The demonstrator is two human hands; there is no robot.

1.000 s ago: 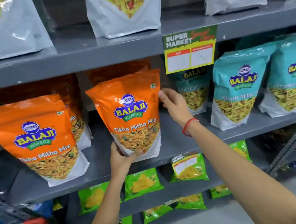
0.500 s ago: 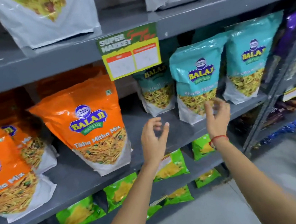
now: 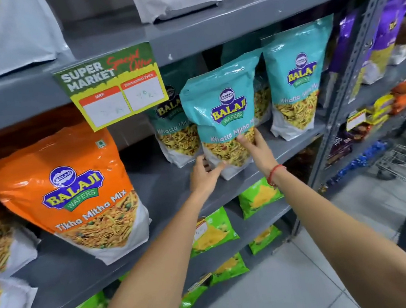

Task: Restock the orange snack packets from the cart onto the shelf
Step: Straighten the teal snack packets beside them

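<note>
Shifted right since a moment ago: both hands now off the orange packet (image 3: pixel 80 189), onto a teal packet (image 3: pixel 226 121). Shelf (image 3: pixel 162 187) holds orange packets standing at left, so restocking looks partly done; cart out of view. Left hand (image 3: pixel 204 177) pinching teal base, right hand (image 3: pixel 255 149) fingers spread against front.
</note>
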